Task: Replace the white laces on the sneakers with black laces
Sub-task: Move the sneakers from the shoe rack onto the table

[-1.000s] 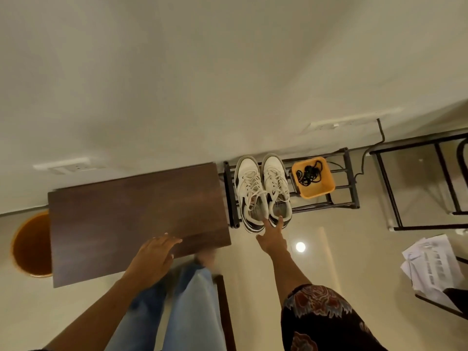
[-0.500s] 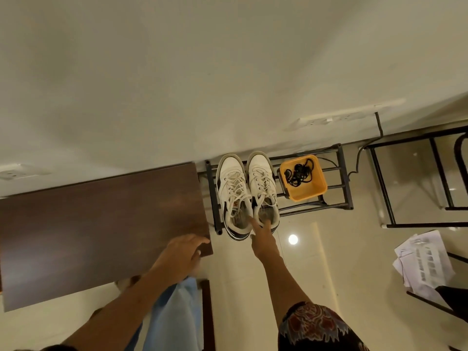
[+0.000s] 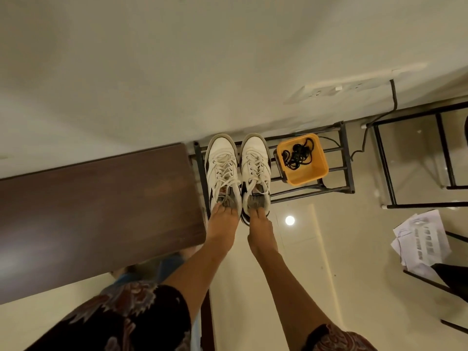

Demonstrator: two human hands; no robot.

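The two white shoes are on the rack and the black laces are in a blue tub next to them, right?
Nearly. The head view shows the tub is orange, not blue. The rest is right: both white shoes sit on the rack, and the black laces lie in the tub beside them.

The scene is lit dimly and warmly from overhead, and a round white glare spot (image 3: pixel 290 220) is reflected in the glossy beige tiled floor (image 3: pixel 329 249). Straight edges are bowed towards the borders by the wide-angle lens. The dark brown wooden tabletop (image 3: pixel 96 209) and the patterned dark sleeves (image 3: pixel 121 323) are softened by blur.
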